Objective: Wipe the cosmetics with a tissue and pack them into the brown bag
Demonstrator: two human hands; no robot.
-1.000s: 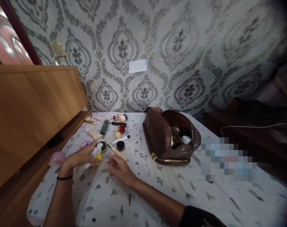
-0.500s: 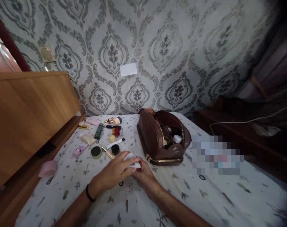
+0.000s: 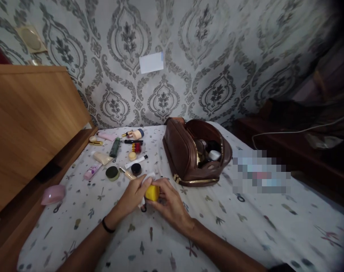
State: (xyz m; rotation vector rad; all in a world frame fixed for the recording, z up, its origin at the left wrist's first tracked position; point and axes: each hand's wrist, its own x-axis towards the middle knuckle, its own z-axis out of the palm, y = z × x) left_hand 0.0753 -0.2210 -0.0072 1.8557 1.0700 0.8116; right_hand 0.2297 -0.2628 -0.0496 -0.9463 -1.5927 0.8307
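My left hand (image 3: 134, 194), with a black band at the wrist, is closed on a crumpled white wipe (image 3: 149, 176) that sticks out above and below the fingers. Against the wipe sits a small yellow container (image 3: 153, 193). The fingers of my right hand (image 3: 173, 206) curl round its right side and grip it. Just beyond the hands lie a black-lidded jar (image 3: 136, 169) and a slim beige tube (image 3: 128, 173). A brown cosmetic bag (image 3: 180, 151) stands unzipped to the right, with a white-lidded jar (image 3: 214, 155) among dark items inside.
Several cosmetics lie at the left on the patterned sheet, among them a green jar (image 3: 112, 173), a green bottle (image 3: 114, 147) and a cream tube (image 3: 102, 158). A pink tub (image 3: 53, 195) is near the wooden furniture (image 3: 36, 124). A blurred patch covers something at the right.
The yellow container now shows between my hands, where mostly white wipe was visible before. My right hand has opened up round its side. The view has tipped slightly downward.
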